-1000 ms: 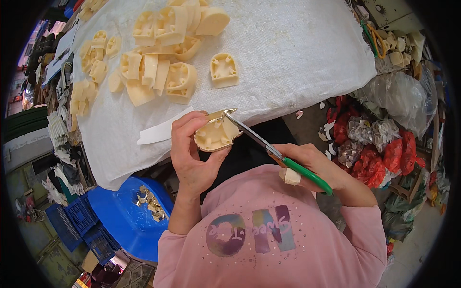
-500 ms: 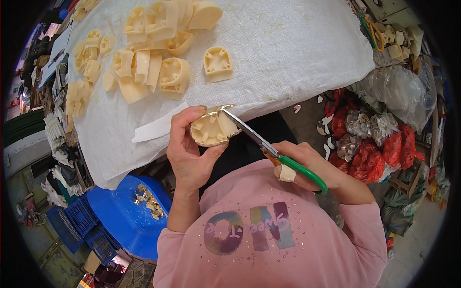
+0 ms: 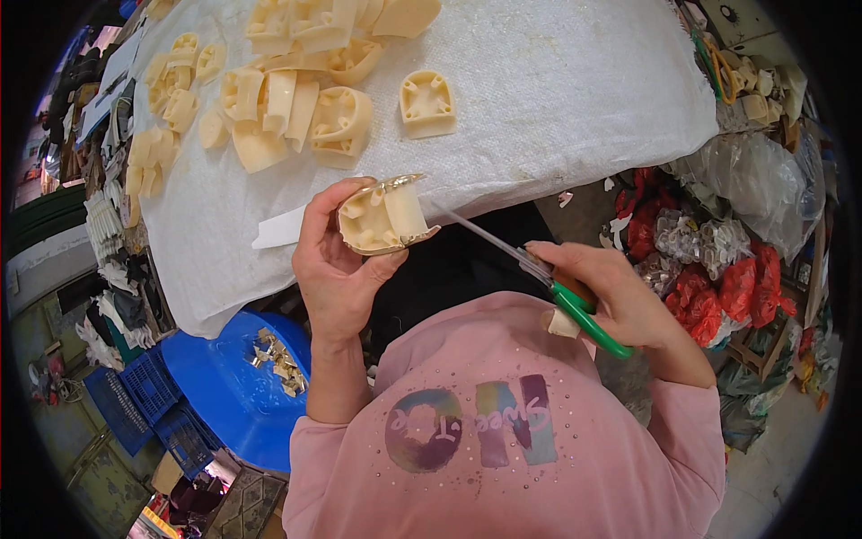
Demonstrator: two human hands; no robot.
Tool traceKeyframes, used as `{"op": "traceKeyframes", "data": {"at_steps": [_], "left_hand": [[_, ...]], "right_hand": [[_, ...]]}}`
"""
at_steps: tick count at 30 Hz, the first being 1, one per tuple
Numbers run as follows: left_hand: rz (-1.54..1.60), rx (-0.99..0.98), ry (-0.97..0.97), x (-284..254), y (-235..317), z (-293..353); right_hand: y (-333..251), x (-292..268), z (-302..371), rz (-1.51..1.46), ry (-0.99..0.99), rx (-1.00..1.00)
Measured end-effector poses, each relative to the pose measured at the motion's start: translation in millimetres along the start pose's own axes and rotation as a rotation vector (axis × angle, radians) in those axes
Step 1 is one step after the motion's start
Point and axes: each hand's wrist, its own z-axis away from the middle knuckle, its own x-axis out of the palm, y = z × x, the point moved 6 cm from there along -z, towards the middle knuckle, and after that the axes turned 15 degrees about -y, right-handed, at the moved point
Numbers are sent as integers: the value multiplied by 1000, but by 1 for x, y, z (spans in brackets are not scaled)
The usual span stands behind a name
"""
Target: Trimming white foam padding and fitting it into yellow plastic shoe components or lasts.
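My left hand [image 3: 337,292] grips a cream plastic shoe heel [image 3: 370,220], its hollow, pegged side facing me. Shiny gold covering wraps its outside and shows along the rim, with a ragged flap at the lower right. In my right hand [image 3: 597,278] are scissors [image 3: 512,250] with green and orange handles; their tips are just right of the heel, apart from it. Whether the blades are parted is hard to see. A beige wrap [image 3: 561,323] covers one right finger. Behind my left hand a white strip [image 3: 278,230] lies on the table.
The table has a white woven cover [image 3: 557,99]. Bare cream heels [image 3: 341,121] are heaped at its left, and a single heel [image 3: 427,103] stands apart. A blue basin [image 3: 215,386] with gold scraps sits at lower left. Red plastic bags [image 3: 709,292] lie at right.
The scissors have pulled back from the heel's rim toward the lower right. My left hand has shifted slightly left and up with the heel, which has turned a little.
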Motion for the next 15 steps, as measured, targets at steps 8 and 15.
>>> {"op": "traceKeyframes", "data": {"at_steps": [8, 15], "left_hand": [[-40, -87, -118, 3, 4, -2], [-158, -95, -161, 6, 8, -5]], "right_hand": [[-38, -38, -3, 628, -35, 32], [-53, -44, -9, 835, -68, 32]]}}
